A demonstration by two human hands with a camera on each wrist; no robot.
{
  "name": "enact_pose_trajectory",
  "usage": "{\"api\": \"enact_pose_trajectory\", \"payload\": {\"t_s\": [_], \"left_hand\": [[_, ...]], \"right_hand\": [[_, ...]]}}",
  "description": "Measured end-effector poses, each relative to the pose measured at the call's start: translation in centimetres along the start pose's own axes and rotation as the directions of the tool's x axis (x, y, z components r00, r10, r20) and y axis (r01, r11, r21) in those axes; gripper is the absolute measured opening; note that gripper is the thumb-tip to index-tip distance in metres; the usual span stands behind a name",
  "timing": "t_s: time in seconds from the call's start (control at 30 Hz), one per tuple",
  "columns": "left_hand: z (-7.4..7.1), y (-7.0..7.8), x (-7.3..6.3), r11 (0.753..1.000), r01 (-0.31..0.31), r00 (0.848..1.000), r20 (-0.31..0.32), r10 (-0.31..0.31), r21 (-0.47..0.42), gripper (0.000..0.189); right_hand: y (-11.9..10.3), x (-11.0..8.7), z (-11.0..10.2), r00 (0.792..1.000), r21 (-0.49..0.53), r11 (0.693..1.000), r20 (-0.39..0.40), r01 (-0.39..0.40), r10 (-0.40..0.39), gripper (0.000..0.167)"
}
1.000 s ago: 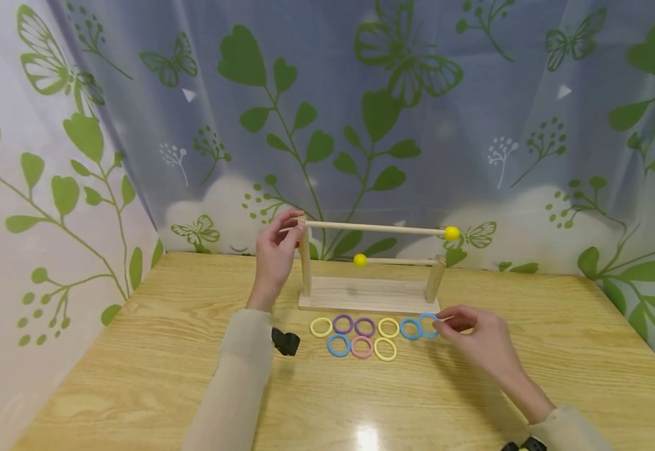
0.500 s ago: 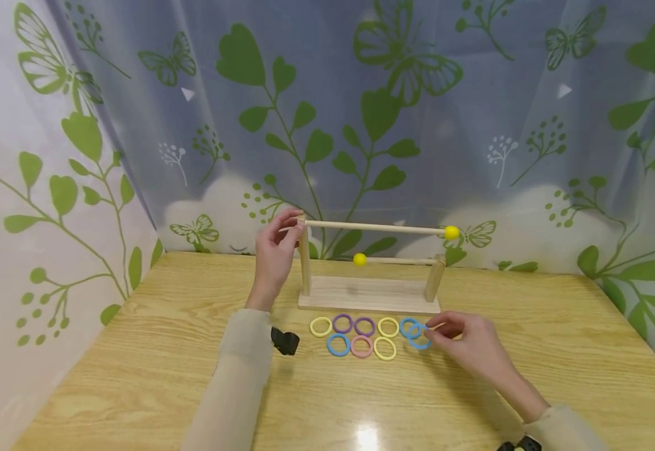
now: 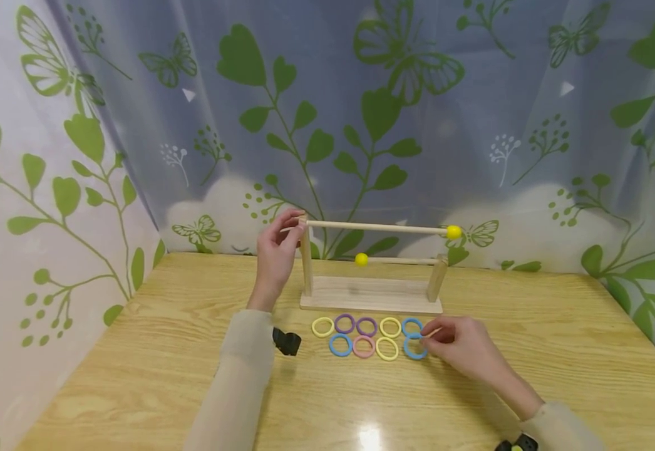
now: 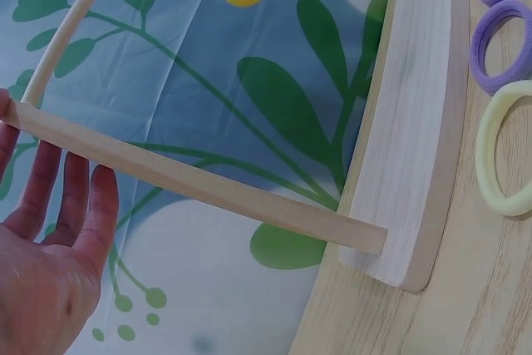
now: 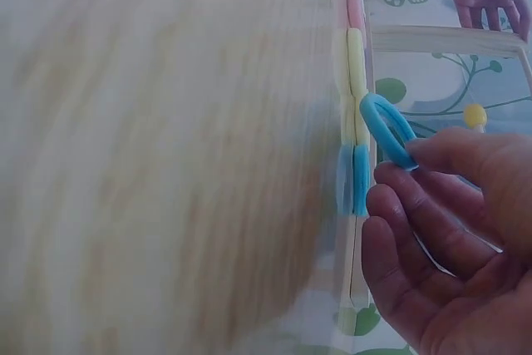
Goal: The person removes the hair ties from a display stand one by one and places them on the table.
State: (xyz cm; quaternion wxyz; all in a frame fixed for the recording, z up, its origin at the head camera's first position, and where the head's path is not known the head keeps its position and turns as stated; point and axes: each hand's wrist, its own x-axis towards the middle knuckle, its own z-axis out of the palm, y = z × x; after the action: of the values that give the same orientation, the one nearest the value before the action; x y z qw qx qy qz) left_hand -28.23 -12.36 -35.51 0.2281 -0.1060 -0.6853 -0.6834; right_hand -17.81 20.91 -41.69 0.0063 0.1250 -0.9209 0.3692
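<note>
My right hand [image 3: 456, 346] pinches a blue hair tie [image 5: 376, 126] between thumb and fingertips. In the right wrist view it is tilted and raised beside the row. From the head it overlaps the near edge of another blue hair tie [image 3: 412, 319]. My left hand [image 3: 277, 255] grips the top of the left post [image 4: 191, 179] of a wooden stand [image 3: 372, 295], thumb on one side and fingers on the other. Two rods cross this stand: the upper one ends in a yellow ball [image 3: 454, 232] at right, the lower in a yellow ball [image 3: 362, 259] near the middle.
Several more hair ties lie in two rows before the stand, among them a purple one [image 3: 344, 333], a pink one [image 3: 364, 357] and a yellow one [image 3: 387, 359]. Behind the wooden table [image 3: 192, 388] hangs a leaf-patterned curtain [image 3: 327, 94].
My right hand has drawn the blue hair tie left and toward me, from the right of the other blue one to in front of it. The left hand stays on the post.
</note>
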Motion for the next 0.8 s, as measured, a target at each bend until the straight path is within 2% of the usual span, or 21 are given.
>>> {"api": "enact_pose_trajectory", "payload": {"t_s": [0.47,0.8], "left_hand": [[0.13,0.08,0.14,1.0,-0.001,1.0,0.006,0.001,0.009,0.024],[0.0,0.41,0.15,1.0,0.02,1.0,0.0,-0.02,0.011,0.026]], "right_hand": [[-0.04,0.18,0.26,0.998,-0.01,0.999,0.03,0.047,-0.046,0.004],[-0.24,0.12,-0.37,0.998,-0.007,0.999,0.042,0.042,-0.041,0.006]]}}
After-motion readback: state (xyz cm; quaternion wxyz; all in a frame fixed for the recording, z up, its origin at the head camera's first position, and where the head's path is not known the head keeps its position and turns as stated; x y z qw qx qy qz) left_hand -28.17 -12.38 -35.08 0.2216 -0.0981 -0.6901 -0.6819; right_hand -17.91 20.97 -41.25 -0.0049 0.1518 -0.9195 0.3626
